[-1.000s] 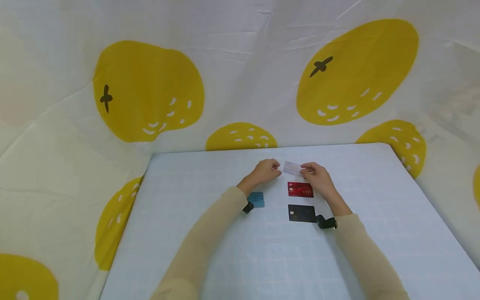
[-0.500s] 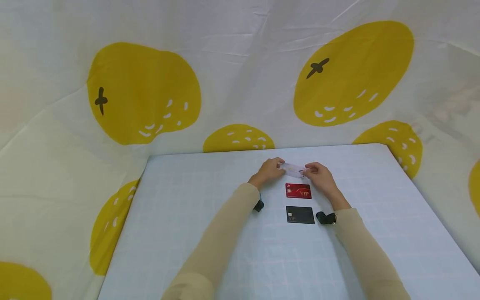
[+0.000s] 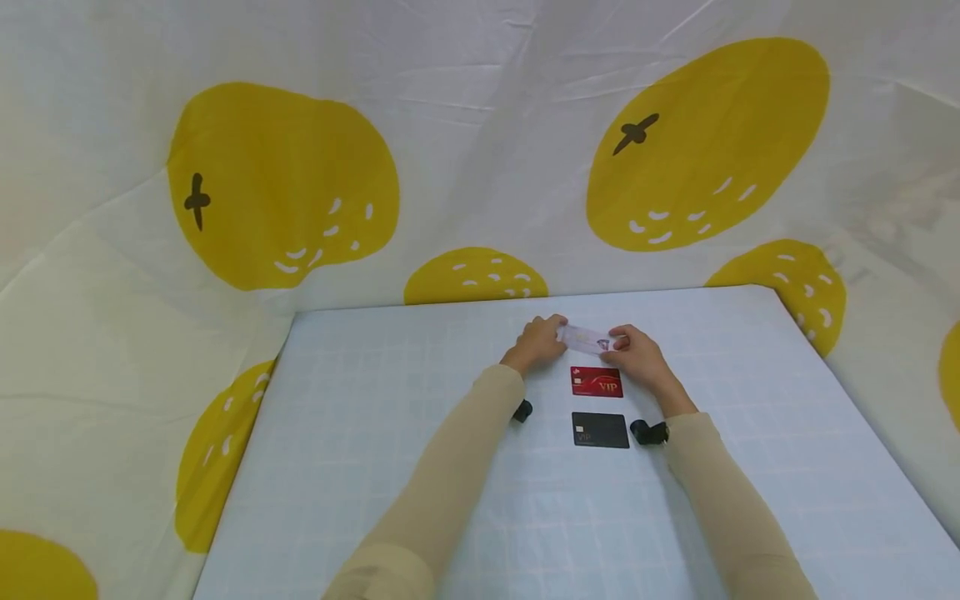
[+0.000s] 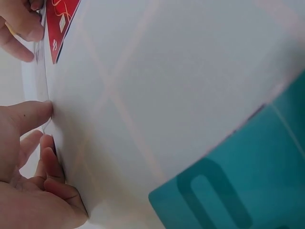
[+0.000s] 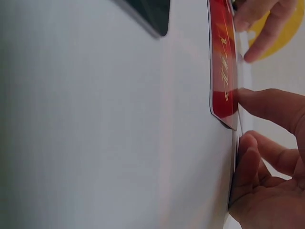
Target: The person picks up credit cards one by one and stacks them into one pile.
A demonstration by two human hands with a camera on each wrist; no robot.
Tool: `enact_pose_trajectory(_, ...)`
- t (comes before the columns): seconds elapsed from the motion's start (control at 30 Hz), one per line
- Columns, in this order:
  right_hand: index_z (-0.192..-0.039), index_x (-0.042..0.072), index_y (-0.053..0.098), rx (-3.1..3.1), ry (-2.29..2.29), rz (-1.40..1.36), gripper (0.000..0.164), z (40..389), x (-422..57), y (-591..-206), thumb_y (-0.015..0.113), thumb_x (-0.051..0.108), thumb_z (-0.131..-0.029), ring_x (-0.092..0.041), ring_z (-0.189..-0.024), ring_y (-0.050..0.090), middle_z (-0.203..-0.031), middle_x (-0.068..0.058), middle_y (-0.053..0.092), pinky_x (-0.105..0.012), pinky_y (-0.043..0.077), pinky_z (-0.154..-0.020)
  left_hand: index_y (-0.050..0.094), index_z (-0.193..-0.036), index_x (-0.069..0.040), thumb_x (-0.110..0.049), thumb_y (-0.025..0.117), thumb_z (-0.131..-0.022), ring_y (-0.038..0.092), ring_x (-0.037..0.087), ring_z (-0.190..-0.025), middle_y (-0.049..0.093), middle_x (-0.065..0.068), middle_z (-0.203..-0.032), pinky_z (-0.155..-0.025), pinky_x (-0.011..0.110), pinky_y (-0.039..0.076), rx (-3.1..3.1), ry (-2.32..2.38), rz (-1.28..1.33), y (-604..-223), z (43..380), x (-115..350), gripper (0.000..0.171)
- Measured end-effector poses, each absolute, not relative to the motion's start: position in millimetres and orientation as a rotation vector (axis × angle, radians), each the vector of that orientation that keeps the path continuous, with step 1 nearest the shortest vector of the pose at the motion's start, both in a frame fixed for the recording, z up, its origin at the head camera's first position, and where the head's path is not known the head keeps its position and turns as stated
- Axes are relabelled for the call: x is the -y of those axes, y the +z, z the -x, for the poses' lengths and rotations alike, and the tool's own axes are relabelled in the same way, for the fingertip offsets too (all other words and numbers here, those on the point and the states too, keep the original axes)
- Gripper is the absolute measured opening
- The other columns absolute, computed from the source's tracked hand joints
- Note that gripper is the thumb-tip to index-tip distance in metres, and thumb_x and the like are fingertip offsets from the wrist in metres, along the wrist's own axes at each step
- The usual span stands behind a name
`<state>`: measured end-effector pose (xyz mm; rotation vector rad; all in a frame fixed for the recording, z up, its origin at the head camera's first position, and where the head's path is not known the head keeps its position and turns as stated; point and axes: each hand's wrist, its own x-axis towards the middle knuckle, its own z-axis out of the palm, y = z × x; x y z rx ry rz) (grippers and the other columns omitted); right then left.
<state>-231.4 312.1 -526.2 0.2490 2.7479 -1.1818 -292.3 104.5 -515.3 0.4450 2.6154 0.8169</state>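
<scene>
A pale ID card (image 3: 583,339) with a small dark picture at its right end lies near the table's far edge. My left hand (image 3: 536,342) pinches its left end between thumb and fingers, and my right hand (image 3: 637,358) pinches its right end. Just in front is a red VIP card (image 3: 597,382), with a black VIP card (image 3: 600,430) lying nearer to me. The left wrist view shows a teal card (image 4: 252,162) flat on the cloth; in the head view my left forearm hides it.
A pale cloth covers the table (image 3: 337,467). Behind it hangs a white curtain (image 3: 487,150) printed with large yellow fruit. A black wrist camera (image 3: 649,432) sits at my right wrist, close beside the black card.
My left hand has moved right and taken hold of the ID card's left end. The left forearm now covers the teal card. My right hand has stayed at the card's right end.
</scene>
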Motion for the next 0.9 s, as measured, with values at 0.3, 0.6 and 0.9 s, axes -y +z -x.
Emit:
enact_pose_trajectory(0.3,-0.139,0.002,0.044,-2.726,-1.17,-0.26,0.052,234,-312,-527,0.067,0.021,-0.096,-0.038,-0.106,0.052,-0.119,-0.023,0.054,-0.052,0.046,-0.093,0.049,-0.147,-0.026,-0.026,0.065,-0.098,0.05,0.016,-0.102,0.055,0.0,-0.115,-0.092,0.04,0.048,-2.611,0.826,-0.386,-511,290,-106,0.051)
enact_pose_trajectory(0.6,-0.14,0.002,0.044,-2.699,-1.248,-0.295,0.05,233,-309,-528,0.064,0.017,-0.097,-0.039,-0.112,0.053,-0.124,-0.023,0.054,-0.053,0.046,-0.095,0.052,-0.142,-0.024,-0.024,0.064,-0.099,0.051,0.017,-0.101,0.057,0.0,-0.113,-0.094,0.041,0.047,-2.656,0.808,-0.358,-513,289,-110,0.045)
enact_pose_trajectory(0.9,-0.141,0.002,0.046,-2.677,-1.305,-0.342,0.048,232,-309,-529,0.062,0.019,-0.099,-0.039,-0.116,0.053,-0.128,-0.023,0.055,-0.052,0.046,-0.098,0.054,-0.14,-0.019,-0.021,0.067,-0.096,0.053,0.018,-0.102,0.058,-0.001,-0.114,-0.094,0.045,0.045,-2.745,0.756,-0.354,-514,285,-120,0.046)
